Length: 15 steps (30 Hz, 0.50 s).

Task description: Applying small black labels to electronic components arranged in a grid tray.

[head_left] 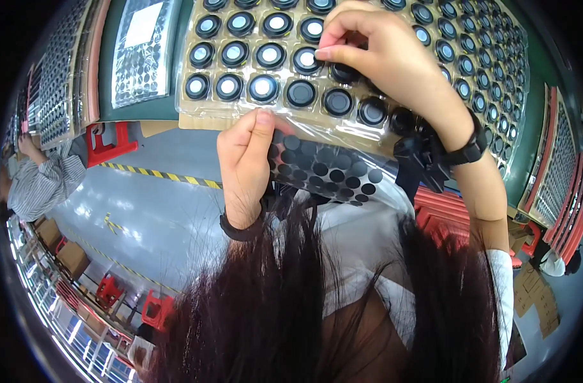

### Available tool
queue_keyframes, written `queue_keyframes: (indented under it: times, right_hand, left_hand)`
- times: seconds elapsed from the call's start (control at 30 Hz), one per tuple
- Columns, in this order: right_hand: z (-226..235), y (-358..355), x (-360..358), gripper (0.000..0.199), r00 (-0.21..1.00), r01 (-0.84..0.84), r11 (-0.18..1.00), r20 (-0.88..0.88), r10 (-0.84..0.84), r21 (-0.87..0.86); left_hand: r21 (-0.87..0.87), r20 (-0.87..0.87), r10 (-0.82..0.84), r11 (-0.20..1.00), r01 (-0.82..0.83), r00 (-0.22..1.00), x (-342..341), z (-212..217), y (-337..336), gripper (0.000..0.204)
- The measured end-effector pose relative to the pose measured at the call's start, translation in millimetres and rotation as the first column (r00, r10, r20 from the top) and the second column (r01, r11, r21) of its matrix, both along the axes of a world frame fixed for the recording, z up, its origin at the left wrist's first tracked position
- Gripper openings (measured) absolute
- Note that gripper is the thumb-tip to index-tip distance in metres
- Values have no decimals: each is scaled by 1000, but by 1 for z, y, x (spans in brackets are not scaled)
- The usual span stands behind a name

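My left hand point(245, 150) pinches the edge of a clear sheet of black round stickers point(323, 159) between thumb and fingers, just below the front edge of a clear plastic tray point(195, 110). The sheet hangs down toward my lap. Seated in the tray's pockets are rows of round black parts point(276, 25), many with a pale, shiny centre; several in the front row point(338, 102) have dark centres. My right hand point(384, 54) reaches over the tray, thumb and forefinger brought together at the edge of a pale-centred part point(306, 59). Anything between those fingertips is too small to make out.
A clear-wrapped pack of black dots with a white label point(143, 25) lies on the green table point(170, 108) left of the tray. More filled trays are at far left point(61, 89) and right point(559, 147). Red stools point(112, 143) stand below; another person's striped sleeve point(49, 185) shows at left.
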State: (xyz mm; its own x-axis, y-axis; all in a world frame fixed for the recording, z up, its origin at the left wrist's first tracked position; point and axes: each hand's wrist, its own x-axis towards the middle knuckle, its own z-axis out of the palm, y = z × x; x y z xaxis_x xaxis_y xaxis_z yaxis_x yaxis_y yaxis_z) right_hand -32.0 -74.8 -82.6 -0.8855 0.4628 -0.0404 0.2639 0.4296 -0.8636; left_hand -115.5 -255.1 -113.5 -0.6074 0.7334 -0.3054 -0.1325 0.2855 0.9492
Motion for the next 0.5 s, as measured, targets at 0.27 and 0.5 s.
queue_keyframes:
  times: [0.27, 0.5]
  right_hand:
    - [-7, 1, -11, 12, 999, -47, 999, 16, 47, 5]
    - [-6, -1, -12, 11, 999, -33, 998, 29, 32, 49]
  left_hand:
    - [-6, 29, 4, 1000, -4, 1000, -2, 0, -1, 32]
    - [-30, 25, -7, 1000, 8, 1000, -4, -1, -1, 33]
